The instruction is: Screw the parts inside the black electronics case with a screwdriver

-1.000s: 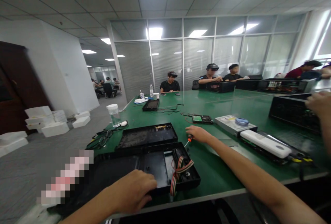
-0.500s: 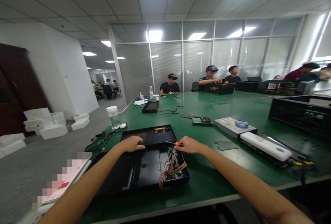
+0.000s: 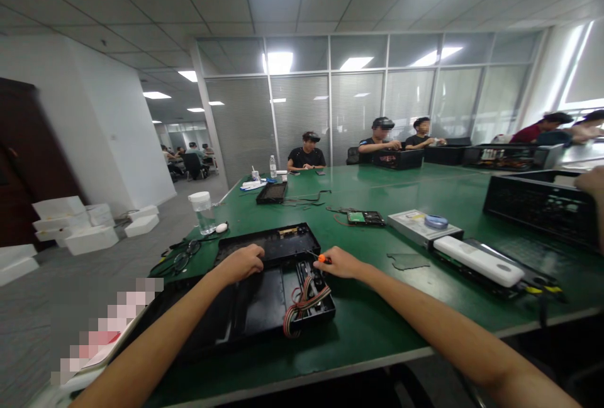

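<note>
A black metal casing (image 3: 250,307) lies on the green table, with a raised black panel (image 3: 278,244) along its far side. My right hand (image 3: 340,263) is closed on an orange-handled screwdriver (image 3: 323,258), whose shaft points left at the panel's near right edge. My left hand (image 3: 246,261) rests on the near part of the panel, its fingers curled and pressed together; what they hold, if anything, is hidden. A striped ribbon cable (image 3: 302,310) hangs over the casing's right part, just below the screwdriver.
On the green table (image 3: 363,320), a lidded water jar (image 3: 202,213) and black cables (image 3: 182,257) are at left. A silver drive (image 3: 415,227), a white device (image 3: 476,261) and a black chassis (image 3: 533,207) are at right. People sit across; another person's hand (image 3: 592,185) shows at right.
My left hand's fingers have drawn together and moved slightly right over the panel. The screwdriver stays in my right hand, its shaft tilted more. Another person's hand has appeared at the right edge.
</note>
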Demonstrator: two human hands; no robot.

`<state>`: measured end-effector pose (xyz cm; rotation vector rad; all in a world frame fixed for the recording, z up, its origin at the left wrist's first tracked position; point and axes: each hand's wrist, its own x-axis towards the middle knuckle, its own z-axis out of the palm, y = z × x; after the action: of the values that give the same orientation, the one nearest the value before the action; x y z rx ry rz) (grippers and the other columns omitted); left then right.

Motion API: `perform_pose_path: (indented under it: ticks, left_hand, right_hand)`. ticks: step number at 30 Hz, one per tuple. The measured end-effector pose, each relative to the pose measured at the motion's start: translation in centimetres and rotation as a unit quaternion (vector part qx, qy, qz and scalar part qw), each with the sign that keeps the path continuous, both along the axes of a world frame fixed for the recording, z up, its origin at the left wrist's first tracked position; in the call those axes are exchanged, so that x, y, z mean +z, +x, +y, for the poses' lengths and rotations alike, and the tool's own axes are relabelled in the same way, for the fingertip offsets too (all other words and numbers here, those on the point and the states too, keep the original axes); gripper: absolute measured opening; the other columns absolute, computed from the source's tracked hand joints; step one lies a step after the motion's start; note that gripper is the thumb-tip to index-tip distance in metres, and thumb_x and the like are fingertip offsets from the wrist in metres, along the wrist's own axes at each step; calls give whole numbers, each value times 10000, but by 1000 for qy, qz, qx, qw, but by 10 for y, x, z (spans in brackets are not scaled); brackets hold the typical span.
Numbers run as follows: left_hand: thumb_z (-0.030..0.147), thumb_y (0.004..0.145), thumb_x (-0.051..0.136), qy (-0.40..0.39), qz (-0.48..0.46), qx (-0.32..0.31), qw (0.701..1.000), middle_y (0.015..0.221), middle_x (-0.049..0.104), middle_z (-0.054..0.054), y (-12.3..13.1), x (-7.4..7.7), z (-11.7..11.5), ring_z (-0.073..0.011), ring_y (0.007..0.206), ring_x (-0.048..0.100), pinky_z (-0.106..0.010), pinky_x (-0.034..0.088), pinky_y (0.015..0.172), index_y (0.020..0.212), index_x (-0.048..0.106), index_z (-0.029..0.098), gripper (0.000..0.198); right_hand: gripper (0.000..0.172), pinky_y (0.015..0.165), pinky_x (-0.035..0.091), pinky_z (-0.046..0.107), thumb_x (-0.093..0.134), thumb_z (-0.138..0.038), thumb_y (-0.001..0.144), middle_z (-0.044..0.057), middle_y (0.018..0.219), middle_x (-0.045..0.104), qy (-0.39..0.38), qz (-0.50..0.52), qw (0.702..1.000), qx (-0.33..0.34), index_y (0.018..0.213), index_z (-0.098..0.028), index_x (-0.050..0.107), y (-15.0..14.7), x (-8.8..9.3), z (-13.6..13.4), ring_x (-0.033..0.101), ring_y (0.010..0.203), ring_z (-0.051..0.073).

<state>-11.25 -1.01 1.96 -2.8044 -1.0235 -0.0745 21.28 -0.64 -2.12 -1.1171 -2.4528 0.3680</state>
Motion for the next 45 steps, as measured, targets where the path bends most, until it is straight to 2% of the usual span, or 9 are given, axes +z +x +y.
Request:
perform_pose_path:
  ticks: [7, 12, 14, 17, 22, 27, 36, 41, 45]
  left_hand:
    - [152, 882, 326, 101, -28, -32, 994, 1019, 516, -82, 19, 8, -13, -181, 957, 465, -297, 367, 855, 914, 535, 163, 212]
    - [153, 863, 350, 42, -13, -16, 999, 838, 567, -45, 74, 22, -2, -156, 763, 535, -237, 411, 704, 917, 510, 164, 169]
    - [128, 821, 413, 11, 4, -49, 999, 822, 579, -36, 94, 20, 4, -151, 760, 544, -220, 409, 698, 867, 534, 167, 136]
    - [121, 788, 478, -17, -20, -65, 998, 813, 602, -28, 109, 8, 10, -148, 769, 555, -213, 408, 710, 895, 564, 171, 146]
    - [171, 812, 501, -44, -123, -53, 990, 861, 640, -22, 98, -12, 15, -136, 817, 577, -207, 402, 765, 884, 624, 163, 143]
    - [235, 826, 508, -68, -185, -52, 979, 884, 662, -33, 92, -19, 16, -136, 842, 590, -205, 410, 792, 886, 661, 158, 181]
    - [225, 809, 510, -95, -184, -48, 977, 873, 659, -44, 94, -22, 17, -135, 813, 583, -207, 415, 778, 856, 666, 141, 183]
    - [215, 784, 525, -127, -200, -19, 971, 826, 648, -34, 95, -21, 15, -122, 744, 577, -195, 423, 709, 845, 650, 134, 161]
    - [196, 752, 545, -143, -201, 21, 969, 770, 634, -16, 97, -22, 13, -114, 697, 571, -185, 424, 658, 877, 625, 136, 161]
  right_hand:
    - [527, 465, 271, 196, 390, -588, 785, -22, 486, 474, 1, 17, 1000, -10, 602, -133, 581, -1, -4, 3, 393, 446, 79]
    - [482, 505, 306, 206, 383, -562, 802, -14, 548, 500, 5, 116, 991, -63, 698, -136, 585, 2, 0, 11, 426, 514, 98]
    - [435, 517, 318, 207, 427, -551, 785, -15, 603, 502, 7, 162, 984, -67, 790, -143, 579, 8, 4, 15, 428, 553, 103]
    - [446, 486, 322, 202, 384, -550, 811, -38, 587, 462, -70, 206, 975, -32, 961, -153, 521, 19, 7, 20, 409, 511, 93]
    - [506, 456, 313, 199, 283, -586, 833, -45, 579, 417, -131, 243, 961, -16, 960, -154, 514, 29, 4, 27, 418, 485, 88]
    - [554, 459, 304, 203, 198, -590, 847, -42, 551, 414, -146, 246, 958, -7, 908, -151, 531, 27, -1, 29, 404, 483, 89]
    - [216, 392, 247, 145, 495, -327, 774, -78, 672, 452, -247, 319, 914, 42, 892, -219, 349, 31, 5, 24, 333, 426, 37]
    - [261, 396, 305, 169, 535, -343, 743, -55, 648, 502, -195, 345, 916, 63, 922, -186, 429, 37, 19, 24, 384, 416, 46]
    - [238, 369, 270, 177, 490, -394, 763, -79, 488, 408, -98, 419, 903, -8, 841, -169, 487, 37, 25, 26, 351, 383, 64]
